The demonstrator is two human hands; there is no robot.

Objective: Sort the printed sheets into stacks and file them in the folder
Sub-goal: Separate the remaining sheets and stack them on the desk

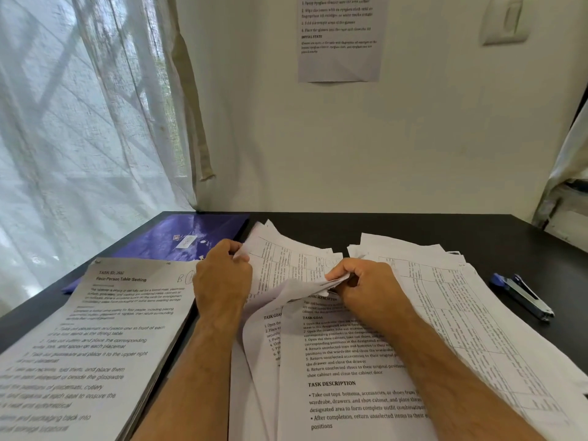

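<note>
Both hands work at the middle of the dark table (397, 222). Left hand (222, 275) has its fingers curled round the left edge of a crumpled sheet bearing a printed grid (286, 265), and the right hand (366, 284) pinches the same sheet's lower right part between thumb and bent fingers, so the paper buckles between them. Under the forearms, at 6 o'clock from the hands, lies a loose heap of text pages (337, 377) headed with task goals and descriptions. At 3 o'clock a spread of table-printed sheets (461, 313) fans out toward the table's right edge. At 9 o'clock a neat stack of printed pages (95, 338) sits squared up, its far end overlapping the purple folder (178, 237), which lies closed at 11 o'clock near the curtain (79, 122). At 3 o'clock, well beyond the sheets, rests a blue stapler (521, 296). A printed notice (340, 36) hangs on the wall at 12 o'clock.
</note>
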